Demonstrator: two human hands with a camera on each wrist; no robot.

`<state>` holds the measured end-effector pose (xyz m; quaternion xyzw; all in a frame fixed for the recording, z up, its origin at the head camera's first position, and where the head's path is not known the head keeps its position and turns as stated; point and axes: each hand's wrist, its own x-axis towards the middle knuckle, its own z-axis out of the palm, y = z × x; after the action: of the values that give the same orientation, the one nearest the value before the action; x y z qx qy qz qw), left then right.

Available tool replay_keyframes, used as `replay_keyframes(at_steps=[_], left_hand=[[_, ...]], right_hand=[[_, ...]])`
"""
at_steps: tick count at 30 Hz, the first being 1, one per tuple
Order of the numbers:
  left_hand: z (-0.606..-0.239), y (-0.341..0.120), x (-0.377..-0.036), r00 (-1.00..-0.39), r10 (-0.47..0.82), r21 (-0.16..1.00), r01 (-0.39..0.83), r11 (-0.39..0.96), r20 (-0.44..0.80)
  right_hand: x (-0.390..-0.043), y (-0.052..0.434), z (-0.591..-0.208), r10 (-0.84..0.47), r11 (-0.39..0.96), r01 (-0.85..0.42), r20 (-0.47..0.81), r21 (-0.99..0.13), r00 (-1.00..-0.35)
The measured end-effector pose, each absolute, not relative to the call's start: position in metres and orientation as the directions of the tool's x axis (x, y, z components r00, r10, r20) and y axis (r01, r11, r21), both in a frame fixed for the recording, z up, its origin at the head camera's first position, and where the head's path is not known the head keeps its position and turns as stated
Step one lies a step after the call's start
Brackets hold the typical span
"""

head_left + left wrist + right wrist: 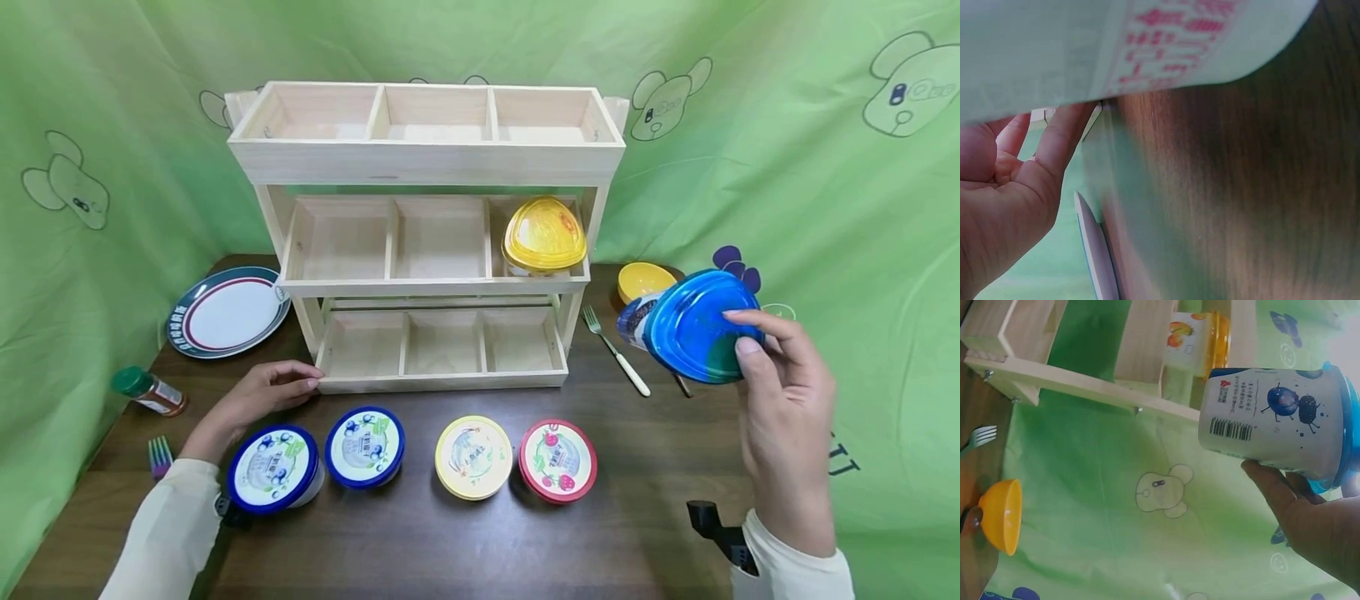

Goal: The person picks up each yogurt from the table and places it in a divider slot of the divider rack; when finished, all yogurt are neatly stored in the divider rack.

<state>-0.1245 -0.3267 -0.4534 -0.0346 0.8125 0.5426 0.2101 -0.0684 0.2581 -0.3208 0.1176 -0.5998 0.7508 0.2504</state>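
While the person's left hand (270,392) reaches the front left corner of the wooden rack (427,162), its fingers look relaxed, with a narrow gap between thumb and forefinger. The right hand (791,400) pinches a blue-lidded tub (705,329) by its lid, thumb and fingers at the rim. That tub is held up right of the rack, clear of the table (645,483), tilted with its lid toward the person; I can make out printed bugs and a barcode on its side. Beyond it sits a yellow bowl (643,282), and a white-handled fork (633,375) lies nearby. A yellow-lidded tub (545,233) fills the middle tier's right compartment. In front of the rack stand two blue-topped jars (365,447), a cream-topped jar (474,458) and a red-topped jar (558,461).
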Motion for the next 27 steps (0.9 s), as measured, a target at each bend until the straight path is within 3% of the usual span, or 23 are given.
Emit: replay_keyframes(at_steps=[6,27], left_hand=[[-0.453,-0.327,-0.125,-0.912,0.173,0.867,-0.274,0.416,-0.371],[-0.455,-0.326,-0.124,-0.914,0.153,0.863,-0.284,0.418,-0.375]], right_hand=[[-0.085,0.251,-0.321,0.197,-0.224,-0.608,0.576,-0.762,-0.794],[-0.109,0.221,-0.298,0.111,-0.355,-0.594,0.599,-0.721,-0.793]])
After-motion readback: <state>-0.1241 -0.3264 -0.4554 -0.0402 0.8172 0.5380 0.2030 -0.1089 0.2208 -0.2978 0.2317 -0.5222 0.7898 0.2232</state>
